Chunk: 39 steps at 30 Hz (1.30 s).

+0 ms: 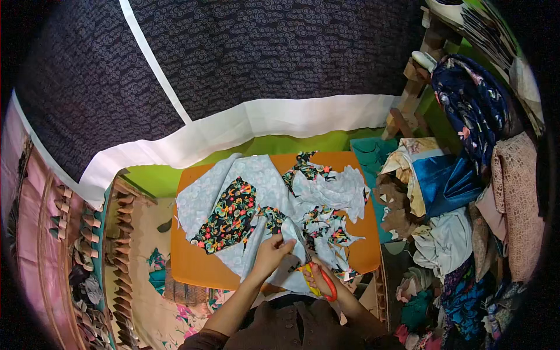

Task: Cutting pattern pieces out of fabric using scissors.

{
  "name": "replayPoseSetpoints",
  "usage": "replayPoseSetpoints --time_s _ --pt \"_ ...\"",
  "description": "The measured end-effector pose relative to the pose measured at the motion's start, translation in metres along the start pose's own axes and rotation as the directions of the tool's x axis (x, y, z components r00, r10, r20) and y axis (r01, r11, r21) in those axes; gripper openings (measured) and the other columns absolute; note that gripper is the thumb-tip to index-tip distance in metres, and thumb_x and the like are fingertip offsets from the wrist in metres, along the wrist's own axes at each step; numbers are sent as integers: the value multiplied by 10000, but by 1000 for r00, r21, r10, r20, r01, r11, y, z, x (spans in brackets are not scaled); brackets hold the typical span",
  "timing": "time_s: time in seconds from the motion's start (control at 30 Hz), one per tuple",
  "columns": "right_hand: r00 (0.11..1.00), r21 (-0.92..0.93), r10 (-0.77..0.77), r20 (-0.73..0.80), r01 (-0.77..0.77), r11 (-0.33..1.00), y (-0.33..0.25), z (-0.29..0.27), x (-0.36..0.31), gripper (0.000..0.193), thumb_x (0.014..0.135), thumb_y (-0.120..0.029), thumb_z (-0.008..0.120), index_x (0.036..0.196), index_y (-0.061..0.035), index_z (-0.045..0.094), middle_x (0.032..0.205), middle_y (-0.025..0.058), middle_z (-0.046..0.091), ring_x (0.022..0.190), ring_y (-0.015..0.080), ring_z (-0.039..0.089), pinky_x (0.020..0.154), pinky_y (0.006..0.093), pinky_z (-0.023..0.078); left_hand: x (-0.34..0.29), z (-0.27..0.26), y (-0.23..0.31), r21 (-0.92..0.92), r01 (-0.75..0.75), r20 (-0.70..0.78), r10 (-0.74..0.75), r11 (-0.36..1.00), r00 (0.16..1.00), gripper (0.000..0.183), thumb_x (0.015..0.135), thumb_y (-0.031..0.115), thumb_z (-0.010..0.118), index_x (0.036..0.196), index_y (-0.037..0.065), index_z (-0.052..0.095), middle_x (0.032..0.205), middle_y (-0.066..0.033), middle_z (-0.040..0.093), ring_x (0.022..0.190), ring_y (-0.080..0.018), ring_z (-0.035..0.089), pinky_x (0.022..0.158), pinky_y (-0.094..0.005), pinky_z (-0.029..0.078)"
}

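My right hand (322,275) is closed round the handles of scissors (328,284) with red and yellow grips; their blades point up and away from me, beside the cloth. My left hand (273,255) pinches the near edge of a floral cloth (228,217), just left of the blades. The cloth is black with bright flowers on one face and pale grey-white on the other. It lies partly folded over an orange table (192,265). To the right of the scissors sits a heap of cut floral scraps (332,195), ragged at the edges. Whether the blades touch the cloth I cannot tell.
Piled fabrics (446,239) crowd the right side, with a shiny blue cloth (446,184) among them. A dark patterned curtain (280,52) with a white border hangs beyond the table. At left stands a wooden rack (121,251) with a row of pointed pieces.
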State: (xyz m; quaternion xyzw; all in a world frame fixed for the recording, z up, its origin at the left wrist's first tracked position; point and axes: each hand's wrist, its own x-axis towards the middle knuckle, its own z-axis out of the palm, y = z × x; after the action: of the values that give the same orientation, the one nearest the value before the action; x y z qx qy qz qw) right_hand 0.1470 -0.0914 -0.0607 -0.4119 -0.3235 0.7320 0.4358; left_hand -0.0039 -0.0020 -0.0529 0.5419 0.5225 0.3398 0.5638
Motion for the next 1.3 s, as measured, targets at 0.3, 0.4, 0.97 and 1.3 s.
replayPoseSetpoints --time_s 0.3,0.4,0.97,1.3 --pt "987 92 160 30 -162 982 -20 -1 -4 407 853 -474 365 903 -72 412 634 -48 341 513 32 315 450 168 279 -2 3 3 -22 8 -9 -9 1000 1000 307 746 249 624 605 11 491 519 25 391 513 -55 340 458 -230 282" --pt "988 51 149 34 -151 987 -23 -4 -5 420 846 -486 362 900 -72 407 636 -41 335 516 36 305 451 171 278 1 6 -9 -25 -19 -20 19 999 1000 298 753 238 613 603 10 494 529 21 403 514 -56 346 460 -229 285" --pt "984 -96 132 119 -121 988 -18 -52 -27 486 806 -543 397 979 -89 372 716 -29 321 558 28 290 462 145 252 -6 56 -2 -91 -119 -159 103 989 982 225 779 201 593 669 17 523 538 43 404 477 -25 356 414 -194 277" --pt "988 -22 142 69 -140 990 -27 -49 -41 455 854 -486 346 988 -54 397 666 -48 333 558 39 308 468 187 292 -12 71 -5 -115 -104 -167 84 988 982 225 786 217 585 690 21 531 514 43 434 421 -20 352 365 -195 263"
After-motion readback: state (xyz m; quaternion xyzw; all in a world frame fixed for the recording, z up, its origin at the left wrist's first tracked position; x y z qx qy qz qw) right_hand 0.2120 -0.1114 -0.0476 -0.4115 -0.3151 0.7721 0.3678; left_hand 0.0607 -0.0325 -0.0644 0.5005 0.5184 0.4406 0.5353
